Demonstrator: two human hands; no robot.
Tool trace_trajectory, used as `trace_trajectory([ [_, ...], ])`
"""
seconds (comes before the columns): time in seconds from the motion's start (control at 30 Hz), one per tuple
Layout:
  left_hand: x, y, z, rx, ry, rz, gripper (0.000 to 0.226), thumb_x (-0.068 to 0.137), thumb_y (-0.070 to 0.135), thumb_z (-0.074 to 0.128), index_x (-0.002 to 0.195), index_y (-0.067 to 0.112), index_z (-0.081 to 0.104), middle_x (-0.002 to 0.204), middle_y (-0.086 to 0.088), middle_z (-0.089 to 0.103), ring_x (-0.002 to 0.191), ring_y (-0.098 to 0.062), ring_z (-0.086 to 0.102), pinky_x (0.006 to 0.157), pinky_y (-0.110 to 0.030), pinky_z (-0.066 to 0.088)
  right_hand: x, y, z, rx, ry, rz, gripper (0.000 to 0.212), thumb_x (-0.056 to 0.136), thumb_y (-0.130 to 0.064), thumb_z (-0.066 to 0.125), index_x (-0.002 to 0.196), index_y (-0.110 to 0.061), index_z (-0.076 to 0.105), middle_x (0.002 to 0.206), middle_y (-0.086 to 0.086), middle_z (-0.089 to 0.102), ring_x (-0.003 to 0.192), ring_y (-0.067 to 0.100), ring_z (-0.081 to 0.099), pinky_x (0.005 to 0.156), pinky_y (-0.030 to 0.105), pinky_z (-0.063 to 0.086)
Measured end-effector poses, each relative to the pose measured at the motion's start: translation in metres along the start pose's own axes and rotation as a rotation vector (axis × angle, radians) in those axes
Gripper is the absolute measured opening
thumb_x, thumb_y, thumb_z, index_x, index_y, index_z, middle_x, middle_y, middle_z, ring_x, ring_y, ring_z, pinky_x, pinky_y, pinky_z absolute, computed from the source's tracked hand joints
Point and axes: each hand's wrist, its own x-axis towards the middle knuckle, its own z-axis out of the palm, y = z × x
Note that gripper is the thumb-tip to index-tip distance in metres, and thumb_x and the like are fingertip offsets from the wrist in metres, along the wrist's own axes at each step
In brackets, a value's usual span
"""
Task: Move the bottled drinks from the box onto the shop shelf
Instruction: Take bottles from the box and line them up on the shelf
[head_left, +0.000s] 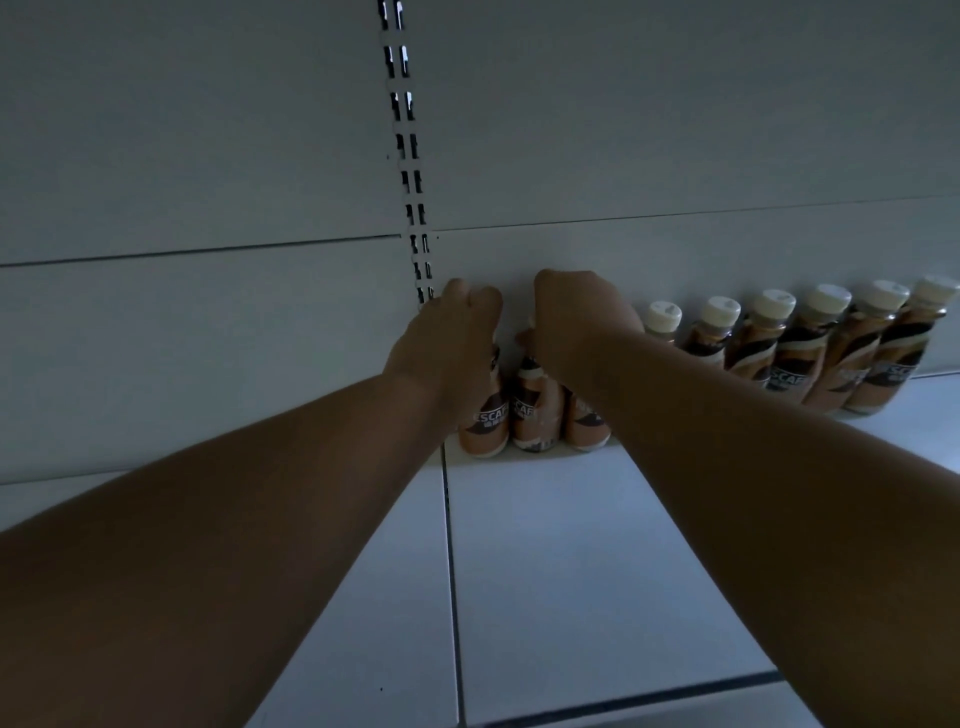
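— Looking at that white shelf (545, 561), what's on it?

— Beyond the person's fingertips rises the back panel (208, 156), with a slotted upright (410, 171) coming down just behind the left hand (447, 343). Bottled coffee drinks stand along the foot of that panel.

— How many?

— To the right of the right hand (576, 317) runs a row of six bottles (789, 348), cream caps up, shoulder to shoulder. Three more sit right under the hands.

— And the hands themselves?

— Both arms stretch forward. The left hand's fingers curl down over the top of the left bottle (485, 426), closed around its neck. The right hand's fingers close over the cap of the middle bottle (535, 410). The third bottle (584, 428) stands under the right wrist; whether any finger touches it, I can't tell.

— Are they all standing?

— Upright, bases on the shelf, touching one another. I can't see the box from here.
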Motion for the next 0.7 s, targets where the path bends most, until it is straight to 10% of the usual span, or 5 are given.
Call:
trace_trajectory([
  [0.4,-0.002,-0.006,0.011,-0.062,0.048,-0.016,0.043,0.083,0.014,0.064,0.124,0.016,0.049,0.12,-0.012,0.043,0.102,-0.032,0.049,0.078,-0.039,0.045,-0.005,0.011,0.011,0.085,0.084,-0.055,0.029,0.089,-0.015,0.062,0.115,-0.011,0.051,0.104,0.012,0.061,0.089,0.028,0.058,0.071,0.036,0.048],
  [0.7,-0.02,0.0,0.039,-0.422,0.148,-0.402,0.05,0.074,0.024,0.075,0.115,0.014,0.049,0.112,-0.009,0.059,0.102,-0.031,0.057,0.084,-0.043,0.049,-0.015,0.004,0.041,0.092,0.207,0.088,0.041,0.087,0.0,0.05,0.122,-0.015,0.033,0.072,0.005,0.047,0.073,0.032,0.055,0.051,0.035,0.042],
])
